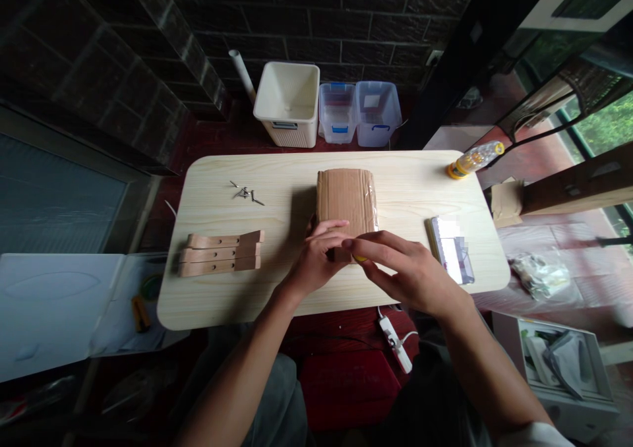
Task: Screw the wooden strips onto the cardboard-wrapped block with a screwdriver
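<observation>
A tape-wrapped cardboard package [347, 200] stands on the pale wood-grain table [277, 295], its near end between my hands. My left hand [316, 256] grips the package's near left corner. My right hand [405, 269] reaches across that near end, pinching a small yellow object [360, 258] that is mostly hidden by my fingers. Left of my hands lie several flat wooden slats [220, 254] with holes, stacked side by side, and a few loose screws [246, 193].
A plastic bottle with yellow parts [475, 159] lies at the table's far right corner, and a white-and-clear packet [451, 249] lies near the right edge. Beyond the far edge stand a cream basket [287, 104] and two clear bins [359, 113]. A power strip [395, 343] sits below the near edge.
</observation>
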`<state>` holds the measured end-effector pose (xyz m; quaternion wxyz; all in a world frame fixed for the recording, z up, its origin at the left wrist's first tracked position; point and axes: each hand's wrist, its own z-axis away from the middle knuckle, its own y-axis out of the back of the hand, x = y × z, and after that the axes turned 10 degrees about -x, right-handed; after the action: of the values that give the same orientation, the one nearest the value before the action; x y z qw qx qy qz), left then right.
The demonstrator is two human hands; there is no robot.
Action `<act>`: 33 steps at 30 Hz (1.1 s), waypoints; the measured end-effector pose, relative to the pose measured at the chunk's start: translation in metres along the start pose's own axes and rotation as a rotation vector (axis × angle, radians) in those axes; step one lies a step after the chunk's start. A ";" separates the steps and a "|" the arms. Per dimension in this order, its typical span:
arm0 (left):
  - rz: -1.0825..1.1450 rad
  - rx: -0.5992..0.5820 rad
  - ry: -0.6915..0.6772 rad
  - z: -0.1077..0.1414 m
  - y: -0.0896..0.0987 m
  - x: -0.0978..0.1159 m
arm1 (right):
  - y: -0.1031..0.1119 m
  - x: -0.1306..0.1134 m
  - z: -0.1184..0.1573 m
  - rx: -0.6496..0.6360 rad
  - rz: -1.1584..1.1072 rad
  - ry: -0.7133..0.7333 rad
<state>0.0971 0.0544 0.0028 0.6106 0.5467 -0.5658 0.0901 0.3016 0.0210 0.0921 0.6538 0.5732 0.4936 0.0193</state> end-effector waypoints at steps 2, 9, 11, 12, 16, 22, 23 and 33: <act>-0.010 0.012 -0.005 0.000 0.000 0.000 | 0.000 0.001 0.000 0.014 -0.019 0.005; -0.024 0.029 0.000 0.001 -0.002 0.000 | -0.002 0.002 -0.002 0.059 -0.057 0.002; -0.025 0.037 -0.003 0.001 -0.002 0.000 | -0.003 0.002 -0.002 0.067 -0.059 -0.003; -0.023 0.040 -0.005 0.002 -0.003 -0.001 | -0.003 0.002 -0.002 0.069 -0.057 -0.008; -0.007 0.047 -0.013 0.002 -0.003 -0.001 | -0.006 0.002 -0.003 0.102 -0.051 -0.017; 0.021 0.049 -0.002 0.001 -0.003 -0.001 | -0.010 0.004 -0.004 0.148 -0.088 -0.013; 0.020 0.047 0.002 0.001 -0.003 -0.001 | -0.011 0.004 -0.004 0.149 -0.092 -0.013; -0.013 0.006 0.012 0.001 0.000 0.002 | -0.003 -0.002 -0.004 0.066 -0.059 0.018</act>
<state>0.0975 0.0531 0.0039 0.6130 0.5517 -0.5582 0.0912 0.2960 0.0216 0.0917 0.6304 0.5794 0.5164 -0.0114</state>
